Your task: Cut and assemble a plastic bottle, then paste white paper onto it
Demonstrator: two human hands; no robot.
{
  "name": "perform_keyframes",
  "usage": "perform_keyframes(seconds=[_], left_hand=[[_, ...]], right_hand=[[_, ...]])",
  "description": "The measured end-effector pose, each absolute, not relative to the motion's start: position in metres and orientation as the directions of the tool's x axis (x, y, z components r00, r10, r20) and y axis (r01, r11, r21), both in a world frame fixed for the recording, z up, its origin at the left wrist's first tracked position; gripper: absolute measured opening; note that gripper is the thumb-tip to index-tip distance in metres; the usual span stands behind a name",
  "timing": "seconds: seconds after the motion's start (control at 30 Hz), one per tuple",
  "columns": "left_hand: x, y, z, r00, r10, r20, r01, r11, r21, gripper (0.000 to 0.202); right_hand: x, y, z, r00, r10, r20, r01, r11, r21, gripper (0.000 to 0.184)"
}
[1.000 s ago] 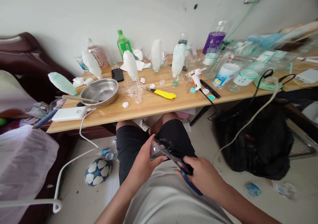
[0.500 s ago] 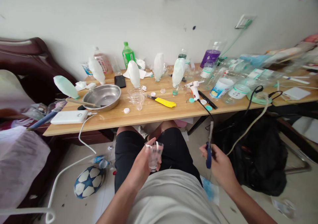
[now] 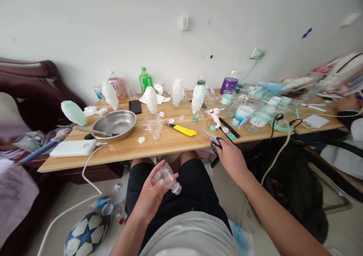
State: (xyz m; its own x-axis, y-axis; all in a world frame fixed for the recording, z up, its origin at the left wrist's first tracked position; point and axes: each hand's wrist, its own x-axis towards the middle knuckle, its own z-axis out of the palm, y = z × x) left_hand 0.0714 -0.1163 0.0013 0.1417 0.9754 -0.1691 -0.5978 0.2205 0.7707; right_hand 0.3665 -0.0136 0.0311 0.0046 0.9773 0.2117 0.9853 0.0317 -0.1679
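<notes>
My left hand (image 3: pixel 154 188) is wrapped round a clear plastic bottle top (image 3: pixel 167 176), held over my lap with its threaded neck pointing down and right. At the table's front edge, my right hand (image 3: pixel 231 155) grips the dark blue handles of a pair of scissors (image 3: pixel 211 135); the blades lie over the tabletop, pointing up and left. Close by are a yellow utility knife (image 3: pixel 183 130) and a white glue gun (image 3: pixel 215 117). Another clear bottle top (image 3: pixel 154 125) stands on the table under a white bulb-shaped piece (image 3: pixel 151 99).
On the wooden table (image 3: pixel 113 157) are a metal bowl (image 3: pixel 121 124), a white power bank (image 3: pixel 73 148), a phone (image 3: pixel 135 106) and several white or pale green bulb shapes. Clear bottles (image 3: pixel 259 120) crowd the right side. A ball (image 3: pixel 86 233) lies on the floor. Another person's arm shows far right.
My right hand has raised the scissors from beside my lap to the table edge. In my left hand the bottle top has tipped, its neck now toward the right. The view has shifted.
</notes>
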Motion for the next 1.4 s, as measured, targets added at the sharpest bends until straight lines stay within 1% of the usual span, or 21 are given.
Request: perform_keyframes(seconds=[0.17,0.33,0.37,0.4,0.43,0.47,0.5,0.53,0.57,0.63,0.67,0.7,0.77,0.8,0.83,0.9,0.97,1.13,1.2,1.3,1.4], left_hand=[[0.074,-0.101,0.02,0.107,0.988,-0.108,-0.554,0.149,0.819,0.058],[0.079,-0.091,0.028,0.025,0.999,-0.035,-0.543,0.043,0.839,0.053],[0.08,-0.09,0.027,0.003,1.0,-0.023,-0.544,0.021,0.839,0.053],[0.081,-0.088,0.026,-0.018,1.0,-0.01,-0.547,-0.001,0.837,0.053],[0.083,-0.087,0.024,-0.034,0.999,0.002,-0.549,-0.02,0.835,0.052],[0.085,-0.087,0.022,-0.04,0.999,0.014,-0.549,-0.034,0.835,0.052],[0.088,-0.088,0.02,-0.033,0.999,0.026,-0.544,-0.04,0.838,0.051],[0.09,-0.09,0.019,-0.012,0.999,0.04,-0.53,-0.04,0.847,0.05],[0.092,-0.092,0.017,0.021,0.998,0.052,-0.499,-0.035,0.866,0.05],[0.093,-0.095,0.017,0.078,0.991,0.111,-0.361,-0.076,0.93,0.055],[0.092,-0.094,0.019,0.064,0.983,0.172,-0.246,-0.151,0.957,0.063],[0.089,-0.09,0.022,0.011,0.966,0.257,-0.102,-0.254,0.962,0.071],[0.079,-0.072,0.03,-0.173,0.869,0.463,0.219,-0.425,0.879,0.083],[0.073,-0.057,0.035,-0.275,0.791,0.547,0.351,-0.447,0.823,0.085],[0.066,-0.04,0.04,-0.361,0.728,0.584,0.436,-0.422,0.795,0.084],[0.056,-0.001,0.048,-0.406,0.711,0.574,0.48,-0.369,0.796,0.098],[0.049,0.034,0.053,-0.341,0.754,0.561,0.492,-0.365,0.791,0.106],[0.047,0.052,0.067,-0.095,0.829,0.552,0.486,-0.445,0.752,0.077],[0.047,0.035,0.077,0.06,0.842,0.536,0.513,-0.486,0.707,0.077],[0.046,0.01,0.094,0.294,0.848,0.441,0.605,-0.522,0.601,0.08],[0.047,-0.003,0.105,0.422,0.833,0.358,0.644,-0.553,0.528,0.082]], right_hand=[[0.343,0.04,0.032,0.005,0.978,0.207,0.989,0.026,-0.146,0.02],[0.325,0.022,0.036,-0.016,0.937,0.35,0.982,0.08,-0.171,0.033],[0.319,0.01,0.036,-0.02,0.92,0.392,0.97,0.113,-0.214,0.036],[0.312,-0.005,0.035,-0.027,0.909,0.416,0.945,0.158,-0.285,0.04],[0.303,-0.02,0.033,-0.046,0.903,0.428,0.87,0.246,-0.427,0.044],[0.294,-0.036,0.031,-0.071,0.913,0.402,0.73,0.322,-0.603,0.049],[0.284,-0.05,0.028,-0.15,0.936,0.319,0.539,0.348,-0.767,0.054],[0.275,-0.063,0.026,-0.256,0.935,0.246,0.335,0.325,-0.884,0.059],[0.267,-0.073,0.024,-0.325,0.927,0.187,0.187,0.257,-0.948,0.06],[0.255,-0.083,0.023,-0.322,0.939,0.125,0.04,0.145,-0.989,0.053],[0.253,-0.084,0.025,-0.279,0.954,0.115,0.015,0.123,-0.992,0.048],[0.253,-0.081,0.028,-0.222,0.967,0.121,0.003,0.125,-0.992,0.044],[0.257,-0.068,0.038,-0.133,0.978,0.164,0.003,0.165,-0.986,0.04],[0.26,-0.059,0.044,-0.092,0.977,0.193,0.013,0.194,-0.981,0.038],[0.263,-0.049,0.049,-0.055,0.973,0.222,0.026,0.224,-0.974,0.036],[0.267,-0.028,0.06,-0.003,0.962,0.272,0.045,0.272,-0.961,0.033],[0.267,-0.007,0.068,0.021,0.952,0.306,0.043,0.305,-0.951,0.032],[0.263,0.025,0.083,0.04,0.938,0.344,0.056,0.341,-0.938,0.034],[0.264,0.024,0.089,0.005,0.936,0.353,0.083,0.352,-0.932,0.034],[0.267,0.013,0.096,-0.049,0.927,0.371,0.176,0.374,-0.911,0.033],[0.267,0.0,0.099,-0.057,0.913,0.405,0.289,0.403,-0.868,0.031]])
